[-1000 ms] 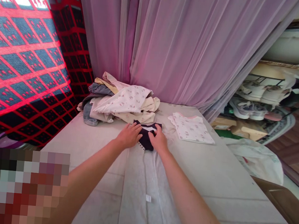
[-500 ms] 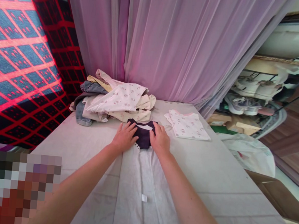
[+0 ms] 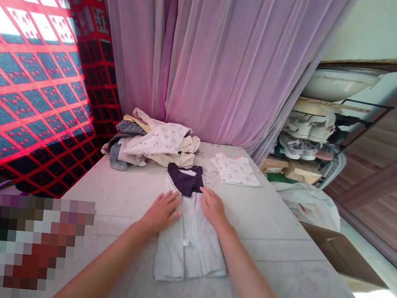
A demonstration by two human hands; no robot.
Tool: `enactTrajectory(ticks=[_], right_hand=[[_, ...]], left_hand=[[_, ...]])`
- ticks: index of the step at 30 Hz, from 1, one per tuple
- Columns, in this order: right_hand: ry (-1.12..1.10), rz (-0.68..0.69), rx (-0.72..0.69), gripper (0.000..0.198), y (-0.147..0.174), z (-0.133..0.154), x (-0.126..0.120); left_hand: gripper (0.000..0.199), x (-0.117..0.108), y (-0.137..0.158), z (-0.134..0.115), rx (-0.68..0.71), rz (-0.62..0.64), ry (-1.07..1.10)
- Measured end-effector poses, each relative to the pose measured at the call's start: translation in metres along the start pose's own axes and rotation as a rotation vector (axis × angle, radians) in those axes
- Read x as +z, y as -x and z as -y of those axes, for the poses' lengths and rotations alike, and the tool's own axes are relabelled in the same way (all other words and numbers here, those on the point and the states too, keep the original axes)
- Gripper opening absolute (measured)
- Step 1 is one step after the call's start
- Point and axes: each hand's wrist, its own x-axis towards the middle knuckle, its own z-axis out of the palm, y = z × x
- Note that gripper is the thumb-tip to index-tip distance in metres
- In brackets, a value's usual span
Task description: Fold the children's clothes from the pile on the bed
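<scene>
Pale grey garment [image 3: 171, 258] with a dark yoke [image 3: 183, 181] is lying spread out right under both hands, on the sheet-covered surface [image 3: 261, 266]. Left hand [image 3: 163, 211] is palm down on its left side, fingers loosely spread; right hand [image 3: 213, 208] is doing the same on the right, fingertips by the yoke's lower corner. They're apart, with a strip of grey cloth between them, and neither one's clamped on anything.

Biggest change from half a second ago: both hands were up on the dark part, and now they've slid down toward the person, so you can see way more of the yoke, including the dotted trim running down its left edge. The bottom hem now shows fully between the forearms too. Little white tag [image 3: 185, 243] sits between and just below the hands.

Clothes pile [image 3: 164, 141] beyond the left hand hasn't budged, same with the folded white top [image 3: 236, 171] past the right hand. Camera view has shifted a bit, so more of the shoe rack [image 3: 304, 130] off to the right shows.
</scene>
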Motion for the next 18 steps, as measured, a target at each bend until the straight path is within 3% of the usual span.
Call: enactTrajectory(ticks=[4,8,13,18], right_hand=[[-0.005,-0.062,0.017,0.039,0.054,-0.023,0.001],[0.005,-0.13,-0.017,0.036,0.096,-0.025,0.001],[0.002,-0.16,-0.055,0.036,0.121,-0.013,-0.005],[-0.086,-0.235,-0.16,0.03,0.134,-0.002,-0.014]], left_hand=[[0.054,0.011,0.049,-0.012,0.038,-0.038,-0.017],[0.055,0.01,0.079,-0.031,0.023,-0.012,0.001],[0.046,0.006,0.099,-0.048,0.021,-0.027,0.101],[0.02,0.006,0.119,-0.04,-0.021,-0.139,0.282]])
